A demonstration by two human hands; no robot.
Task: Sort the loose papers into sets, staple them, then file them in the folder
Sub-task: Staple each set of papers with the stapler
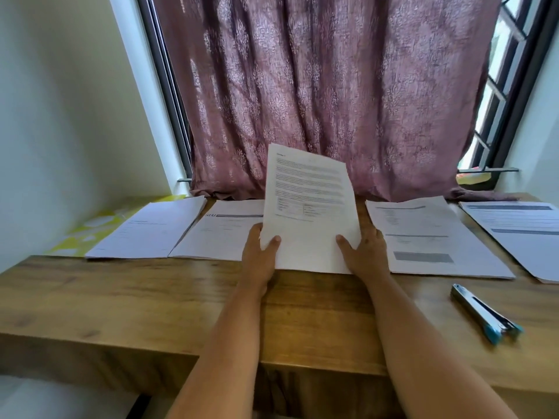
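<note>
While both hands hold it upright, the paper stack [308, 207] stands with its lower edge on the desk [136, 291], left hand [260, 252] and right hand [366, 252] each grasping a lower corner. Four paper sets lie alongside; a yellow folder [87, 231] far left, a stapler [484, 313] right.

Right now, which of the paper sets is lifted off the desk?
The middle paper set, held upright by the left hand and right hand; the other four sets lie flat in a row on the wooden desk.
</note>
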